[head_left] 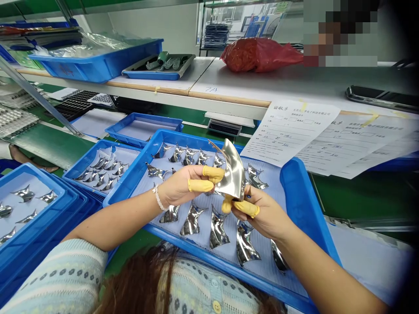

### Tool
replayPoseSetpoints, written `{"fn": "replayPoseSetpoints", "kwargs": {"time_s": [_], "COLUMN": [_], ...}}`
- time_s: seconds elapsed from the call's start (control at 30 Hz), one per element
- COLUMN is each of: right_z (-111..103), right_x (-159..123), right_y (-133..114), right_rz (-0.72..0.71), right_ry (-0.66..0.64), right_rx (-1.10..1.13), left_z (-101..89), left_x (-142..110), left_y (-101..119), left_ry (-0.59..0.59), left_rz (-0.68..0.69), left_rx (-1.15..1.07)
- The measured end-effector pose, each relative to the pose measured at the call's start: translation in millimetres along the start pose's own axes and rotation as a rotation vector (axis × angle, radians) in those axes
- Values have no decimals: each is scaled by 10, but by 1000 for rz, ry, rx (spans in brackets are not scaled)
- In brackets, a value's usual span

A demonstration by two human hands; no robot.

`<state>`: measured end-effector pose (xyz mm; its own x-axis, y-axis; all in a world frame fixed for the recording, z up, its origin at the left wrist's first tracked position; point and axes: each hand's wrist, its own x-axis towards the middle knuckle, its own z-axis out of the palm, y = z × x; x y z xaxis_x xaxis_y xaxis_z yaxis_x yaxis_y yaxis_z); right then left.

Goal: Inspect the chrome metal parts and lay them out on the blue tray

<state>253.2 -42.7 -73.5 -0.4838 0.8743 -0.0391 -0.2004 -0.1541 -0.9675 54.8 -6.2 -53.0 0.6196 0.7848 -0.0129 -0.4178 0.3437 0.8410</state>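
Both hands hold up a curved, mirror-polished metal part (234, 172) above a blue tray (131, 185). My left hand (183, 187) pinches it from the left, and my right hand (258, 213) grips its lower edge from the right. Yellow finger cots (212, 174) cover the fingertips of both hands, and a beaded bracelet (159, 197) circles my left wrist. Several similar shiny parts (191, 220) lie in rows on a pale sheet in the tray, directly below my hands. The held part hides a little of the tray's far side.
Other blue trays of shiny parts (101, 168) sit to the left, and a blue tray lined with pale sheet (144, 128) sits behind them. Printed forms (290, 133) lie beyond my right hand. A white shelf (203, 89) above holds a phone (381, 98), a red bag (258, 54) and more trays.
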Motion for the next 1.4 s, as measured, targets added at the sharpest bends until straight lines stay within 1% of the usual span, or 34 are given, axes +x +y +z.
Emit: {"fn": "replayPoseSetpoints", "kwargs": {"time_s": [0.13, 0.27, 0.4, 0.47, 0.57, 0.73, 0.8, 0.9, 1.03, 1.2, 1.4], "right_z": [-41, -61, -71, -76, -81, -65, -56, -58, -90, -109, -94], "right_x": [-9, -18, -19, -19, -19, -12, -5, 11, 28, 34, 49], "right_y": [-10, -41, -62, -70, -83, -116, -130, -142, -120, -99, -124], "right_rz": [-21, -29, -72, -97, -100, -81, -80, -93, -109, -111, -118], "right_ry": [39, 49, 28, 1, 0, 16, 32, 37, 51, 41, 68], "right_rx": [-87, -144, -176, -184, -225, -349, -392, -416, -398, -385, -422], "left_z": [0, 27, 35, 23, -2, -27, -34, -41, -36, -12, -37], "left_x": [8, 14, 19, 22, 29, 42, 43, 37, 21, -3, 10], "left_y": [21, 46, 48, 41, 27, -2, -13, -21, 1, 45, 30], "left_ry": [2, 34, 59, 49, 41, 107, 122, 126, 107, 36, 23], "left_rz": [36, 42, 63, 84, 110, 189, 218, 211, 216, 299, 390], "left_rx": [24, 58, 97, 137, 225, 418, 457, 468, 485, 544, 614]}}
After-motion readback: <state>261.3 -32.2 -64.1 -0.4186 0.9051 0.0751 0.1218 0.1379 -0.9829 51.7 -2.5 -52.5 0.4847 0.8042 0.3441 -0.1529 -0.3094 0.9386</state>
